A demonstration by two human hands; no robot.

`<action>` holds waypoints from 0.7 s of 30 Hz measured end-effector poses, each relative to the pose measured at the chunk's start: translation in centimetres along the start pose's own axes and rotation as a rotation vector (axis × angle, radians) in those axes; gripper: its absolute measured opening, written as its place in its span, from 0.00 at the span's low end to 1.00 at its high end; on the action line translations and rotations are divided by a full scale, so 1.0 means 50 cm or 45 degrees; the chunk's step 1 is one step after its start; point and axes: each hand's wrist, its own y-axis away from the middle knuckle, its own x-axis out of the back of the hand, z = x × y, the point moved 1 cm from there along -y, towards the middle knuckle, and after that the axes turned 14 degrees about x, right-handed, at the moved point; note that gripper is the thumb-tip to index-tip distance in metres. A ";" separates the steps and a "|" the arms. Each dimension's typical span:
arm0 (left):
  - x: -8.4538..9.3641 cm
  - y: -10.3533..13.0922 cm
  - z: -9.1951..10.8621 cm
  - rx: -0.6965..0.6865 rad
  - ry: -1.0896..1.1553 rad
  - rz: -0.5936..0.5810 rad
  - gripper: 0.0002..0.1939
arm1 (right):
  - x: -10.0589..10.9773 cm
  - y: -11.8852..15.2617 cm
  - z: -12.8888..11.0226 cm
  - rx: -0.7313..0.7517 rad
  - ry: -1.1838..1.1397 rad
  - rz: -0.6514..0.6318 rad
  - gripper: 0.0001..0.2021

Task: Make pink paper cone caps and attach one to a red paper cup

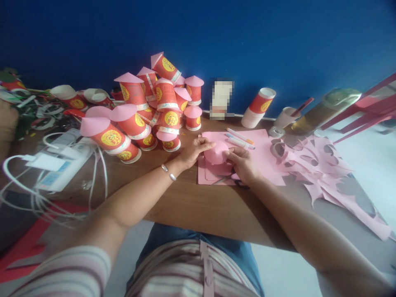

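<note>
A small pink paper cone (215,153) is pinched between my two hands, its tip facing up toward me. My left hand (195,152) grips its left edge with thumb and finger. On the right edge, my right hand (243,164) closes on it the same way. Underneath lie pink paper sheets (262,159) on the wooden table. Scissors (236,176) show partly beneath my right hand, the rest hidden. Several pens (239,139) rest on the paper just beyond the cone.
Red paper cups with pink cone tops (171,117) are piled at the left. Nearer stands a white power strip (57,167) with loose cables. Pink paper scraps (321,163), stacked cups (259,108), a tape roll (276,131) and a bottle (323,109) sit at the right.
</note>
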 end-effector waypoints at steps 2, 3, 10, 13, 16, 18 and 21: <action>0.001 0.000 -0.001 0.001 0.015 0.008 0.23 | 0.001 0.000 0.001 0.000 0.017 -0.005 0.20; 0.002 0.000 -0.002 0.001 0.033 0.011 0.23 | 0.001 -0.001 0.002 0.007 0.016 0.000 0.20; 0.012 -0.003 -0.004 0.005 0.069 -0.059 0.21 | -0.001 -0.008 0.003 0.051 -0.028 0.061 0.20; 0.011 -0.001 -0.002 -0.013 0.039 -0.034 0.20 | -0.004 -0.009 -0.002 0.043 -0.056 0.067 0.21; 0.008 0.000 0.001 -0.056 0.044 -0.002 0.21 | -0.004 -0.008 -0.006 0.022 -0.083 0.058 0.21; 0.006 0.000 0.003 -0.069 0.052 0.019 0.21 | -0.003 -0.007 -0.007 0.013 -0.098 0.055 0.21; 0.003 0.001 0.003 -0.066 0.060 0.053 0.22 | 0.000 -0.005 -0.004 0.011 -0.124 0.055 0.21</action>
